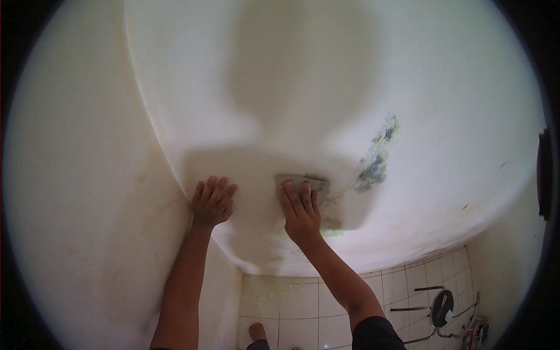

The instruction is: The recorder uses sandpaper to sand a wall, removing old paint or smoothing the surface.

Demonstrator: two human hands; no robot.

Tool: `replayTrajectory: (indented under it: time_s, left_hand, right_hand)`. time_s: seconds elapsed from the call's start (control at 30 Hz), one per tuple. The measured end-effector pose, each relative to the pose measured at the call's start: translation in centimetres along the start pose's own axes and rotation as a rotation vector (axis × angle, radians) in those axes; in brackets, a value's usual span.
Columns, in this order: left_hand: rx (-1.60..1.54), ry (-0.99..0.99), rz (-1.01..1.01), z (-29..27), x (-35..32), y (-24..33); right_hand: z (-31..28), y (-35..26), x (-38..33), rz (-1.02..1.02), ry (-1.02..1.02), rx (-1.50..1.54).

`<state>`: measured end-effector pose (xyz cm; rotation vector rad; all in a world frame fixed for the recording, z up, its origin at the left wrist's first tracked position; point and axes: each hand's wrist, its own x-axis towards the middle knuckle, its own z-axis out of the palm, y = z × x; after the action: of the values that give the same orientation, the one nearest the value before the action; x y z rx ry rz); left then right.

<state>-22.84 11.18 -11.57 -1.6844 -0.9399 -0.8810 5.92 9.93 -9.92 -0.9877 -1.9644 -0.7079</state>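
My right hand (301, 210) presses a grey piece of sandpaper (284, 181) flat against the white wall (280, 134), its fingers spread over the sheet. The sheet's upper edge and right corner show past the fingertips. Around it the wall has a greenish worn patch (332, 226), just below and right of the sheet. A larger patch (373, 169) of peeling paint, dark grey and green, runs up the wall to the right. To the left, my left hand (213, 201) rests on the wall near the corner, fingers apart and holding nothing.
A side wall (87, 175) meets this wall at the left corner. Below is a white tiled floor (297, 332), with small debris along the wall's foot and my foot (257, 332). A metal-legged stool (442, 308) stands at lower right. A dark object (545, 175) is at the right edge.
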Motion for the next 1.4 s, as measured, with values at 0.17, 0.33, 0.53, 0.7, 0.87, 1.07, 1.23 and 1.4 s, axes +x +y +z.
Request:
replayTrajectory:
  time_s: [0.17, 0.33, 0.53, 0.7, 0.87, 1.07, 1.23, 1.4]
  left_hand:
    - [0.029, 0.032, 0.003, 0.4, 0.2, -0.4]
    - [0.041, 0.044, 0.01, 0.3, -0.2, -0.7]
    - [0.013, 0.07, 0.025, 0.6, -0.2, -0.5]
    - [0.024, 0.041, 0.028, 0.3, -0.2, 0.1]
    - [0.013, 0.062, 0.034, 0.5, 0.3, -0.3]
    - [0.017, 0.076, 0.019, 0.1, 0.5, -0.2]
    - [0.015, 0.103, 0.002, 0.2, 0.8, 0.4]
    - [0.013, 0.085, -0.005, 0.6, 0.3, 0.5]
  right_hand:
    - [-0.9, 6.1, -5.0, -0.088, -0.103, -0.088]
    - [-2.8, 2.8, 4.3, 0.038, 0.103, -0.017]
    - [0.4, 4.8, -5.1, -0.153, -0.111, 0.101]
    - [-2.0, 2.6, 3.0, -0.081, 0.042, -0.047]
    - [0.0, 6.2, -6.0, -0.289, -0.102, 0.014]
    - [-4.3, 3.0, 4.4, -0.188, -0.014, -0.022]
    - [-2.2, 6.1, -4.7, -0.174, -0.149, -0.08]
    - [-3.6, 2.7, 5.3, -0.194, 0.047, -0.107]
